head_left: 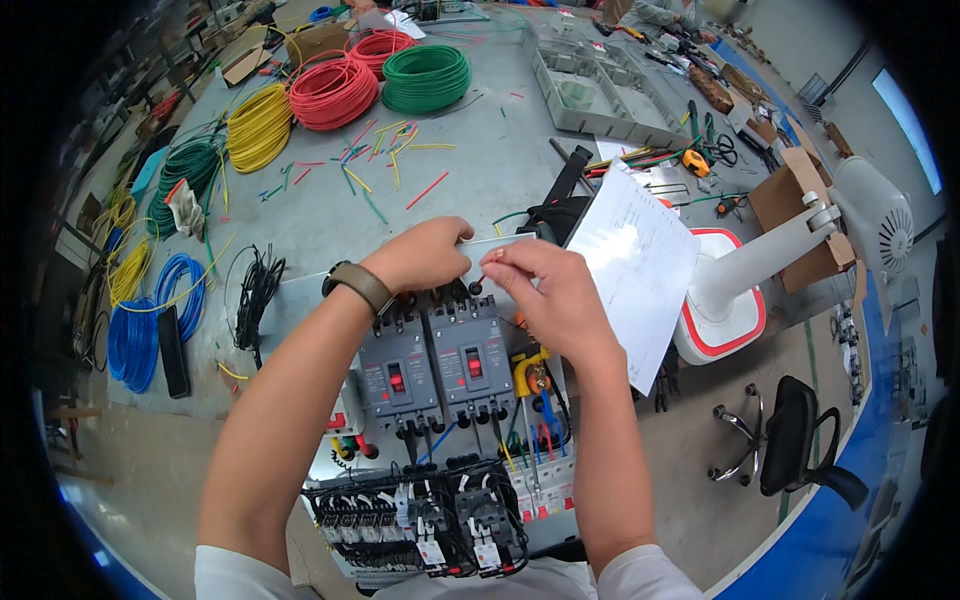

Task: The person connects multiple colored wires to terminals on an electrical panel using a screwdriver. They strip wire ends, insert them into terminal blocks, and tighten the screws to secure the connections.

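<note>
Two grey circuit breakers with red toggles, a left breaker point(396, 378) and a right breaker point(473, 365), stand side by side on a metal mounting panel point(300, 305). At their far end my left hand point(425, 255) is closed, its fingers curled over the terminals; what they grip, if anything, is hidden. My right hand point(550, 290) pinches a small dark piece between thumb and forefinger, just above the right breaker's far terminals. Its exact kind is too small to tell. Below the breakers sit wired contactors point(480, 520) and a yellow-handled tool point(530, 370).
Coils of red wire point(333, 93), green wire point(427, 78), yellow wire point(258, 128) and blue wire point(145, 335) lie around the table, with cut sleeve pieces between. At right are paper sheets point(630, 260), a white fan point(720, 300) and a grey tray point(600, 90). A black chair point(800, 440) stands beyond.
</note>
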`<state>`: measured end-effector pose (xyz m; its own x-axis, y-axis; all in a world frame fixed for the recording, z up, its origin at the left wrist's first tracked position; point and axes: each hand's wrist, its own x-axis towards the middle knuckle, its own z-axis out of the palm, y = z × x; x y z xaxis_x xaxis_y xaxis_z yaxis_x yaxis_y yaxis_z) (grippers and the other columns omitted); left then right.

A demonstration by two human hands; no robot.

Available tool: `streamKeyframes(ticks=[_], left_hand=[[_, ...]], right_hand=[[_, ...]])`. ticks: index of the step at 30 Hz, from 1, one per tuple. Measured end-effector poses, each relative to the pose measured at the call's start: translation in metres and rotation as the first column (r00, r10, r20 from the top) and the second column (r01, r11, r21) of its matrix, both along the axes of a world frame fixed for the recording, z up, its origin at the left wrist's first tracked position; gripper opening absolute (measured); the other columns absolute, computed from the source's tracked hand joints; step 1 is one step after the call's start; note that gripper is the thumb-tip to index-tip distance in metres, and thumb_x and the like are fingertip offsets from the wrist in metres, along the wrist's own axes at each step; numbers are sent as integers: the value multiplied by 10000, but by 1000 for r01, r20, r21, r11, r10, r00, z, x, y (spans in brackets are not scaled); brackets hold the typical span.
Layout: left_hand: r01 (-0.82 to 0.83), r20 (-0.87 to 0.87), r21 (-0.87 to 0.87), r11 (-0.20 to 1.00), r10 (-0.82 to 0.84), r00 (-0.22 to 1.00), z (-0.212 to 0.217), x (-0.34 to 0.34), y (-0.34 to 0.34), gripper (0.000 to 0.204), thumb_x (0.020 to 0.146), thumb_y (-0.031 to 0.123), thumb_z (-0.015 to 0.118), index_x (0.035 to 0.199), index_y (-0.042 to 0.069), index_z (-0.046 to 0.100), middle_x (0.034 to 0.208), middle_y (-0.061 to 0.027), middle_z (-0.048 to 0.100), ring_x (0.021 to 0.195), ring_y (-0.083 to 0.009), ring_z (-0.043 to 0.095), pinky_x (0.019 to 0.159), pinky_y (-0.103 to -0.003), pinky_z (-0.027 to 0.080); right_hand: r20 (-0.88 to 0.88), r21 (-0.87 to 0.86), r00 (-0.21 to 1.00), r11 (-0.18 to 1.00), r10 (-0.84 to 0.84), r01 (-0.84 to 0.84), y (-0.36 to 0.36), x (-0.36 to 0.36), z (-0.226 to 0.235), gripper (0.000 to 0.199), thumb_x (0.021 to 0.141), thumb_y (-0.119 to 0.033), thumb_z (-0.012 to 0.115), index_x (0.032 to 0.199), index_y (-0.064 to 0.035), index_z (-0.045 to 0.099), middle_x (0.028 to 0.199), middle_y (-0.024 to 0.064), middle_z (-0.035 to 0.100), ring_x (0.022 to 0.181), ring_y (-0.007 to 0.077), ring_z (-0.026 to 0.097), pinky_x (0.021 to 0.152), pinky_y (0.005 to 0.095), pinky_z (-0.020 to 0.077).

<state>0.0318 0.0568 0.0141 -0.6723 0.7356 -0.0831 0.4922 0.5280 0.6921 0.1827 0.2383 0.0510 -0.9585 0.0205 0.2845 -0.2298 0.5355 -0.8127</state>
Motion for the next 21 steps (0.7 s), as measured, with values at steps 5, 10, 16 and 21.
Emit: streamKeyframes(ticks=[5,10,16,21], left_hand=[[54,283,-37,998,-42,958,10,-4,0,450,922,189,779,1304,-35,697,1053,-80,732,920,-175,650,833,-352,551],[23,242,-37,999,-13,970,17,3,3,506,877,259,871,1275,-3,700,975,-47,705,874,-179,638,764,-370,535],[94,153,-235,967,-59,986,24,-17,11,681,809,419,987,1297,17,733,1016,-87,760,913,-207,699,816,-378,538],[-13,244,-168,986,54,968,10,-18,12,560,820,330,991,1254,27,810,1020,-83,819,941,-190,736,859,-366,554]], right_hand=[[-21,-247,998,967,-64,57,-8,-22,-10,157,1026,-94,722,1098,45,739,897,169,773,783,248,741,749,374,571],[16,-244,999,969,-37,40,3,-58,-11,116,1034,-49,730,1088,54,737,876,66,773,753,106,715,707,277,589],[104,-287,994,957,-20,50,5,-84,-14,129,989,-60,742,1034,61,753,861,100,780,735,143,744,685,311,592],[162,-291,987,956,15,34,13,-83,-11,122,1019,-77,779,1078,28,758,902,52,772,777,104,727,715,281,606]])
